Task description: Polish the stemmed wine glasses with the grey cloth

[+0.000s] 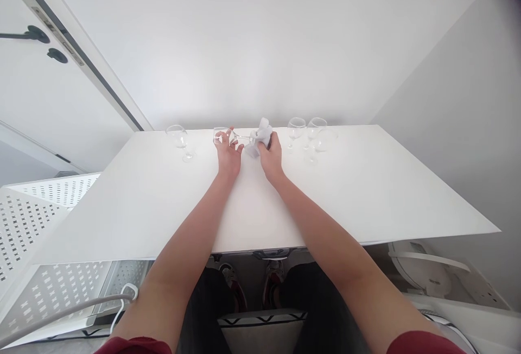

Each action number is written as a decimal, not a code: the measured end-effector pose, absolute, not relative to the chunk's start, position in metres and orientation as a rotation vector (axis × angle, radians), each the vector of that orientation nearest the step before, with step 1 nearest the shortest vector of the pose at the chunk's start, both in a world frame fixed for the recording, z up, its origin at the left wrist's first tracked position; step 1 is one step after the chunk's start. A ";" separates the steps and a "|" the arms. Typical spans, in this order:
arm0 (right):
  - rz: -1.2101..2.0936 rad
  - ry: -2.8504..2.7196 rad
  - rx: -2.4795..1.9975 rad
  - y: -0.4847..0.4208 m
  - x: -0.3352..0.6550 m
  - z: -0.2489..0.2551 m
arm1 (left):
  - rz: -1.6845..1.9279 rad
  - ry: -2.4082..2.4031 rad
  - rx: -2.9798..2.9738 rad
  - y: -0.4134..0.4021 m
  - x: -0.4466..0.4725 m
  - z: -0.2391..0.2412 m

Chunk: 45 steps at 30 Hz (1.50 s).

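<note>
A clear stemmed glass [242,137] lies sideways in the air above the white table [260,213]. My left hand [228,153] grips its bowl, fingers wrapped round it. Around the foot end of the glass, my right hand [272,156] presses a crumpled white cloth [262,133], which hides most of the foot. One stemmed glass [179,139] stands upright on the table to the left of my hands. To the right, three more stand close together: a glass [296,126], a second glass [316,126] and a nearer glass [323,141].
The table's far edge meets a white wall [260,44]. A door with a dark handle [36,34] is at the left. White perforated panels [24,229] stand beside the table's left end. A grey cable [73,310] runs near my left elbow. A round white object [423,270] sits below, right.
</note>
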State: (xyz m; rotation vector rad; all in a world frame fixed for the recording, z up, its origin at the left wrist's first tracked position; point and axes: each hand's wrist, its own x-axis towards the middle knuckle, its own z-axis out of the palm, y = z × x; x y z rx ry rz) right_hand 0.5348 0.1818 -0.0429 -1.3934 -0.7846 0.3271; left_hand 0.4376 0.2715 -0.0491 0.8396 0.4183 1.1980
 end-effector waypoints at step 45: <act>0.707 -0.333 -1.347 0.199 0.554 -0.069 | 1.236 0.384 0.560 0.276 0.433 -0.045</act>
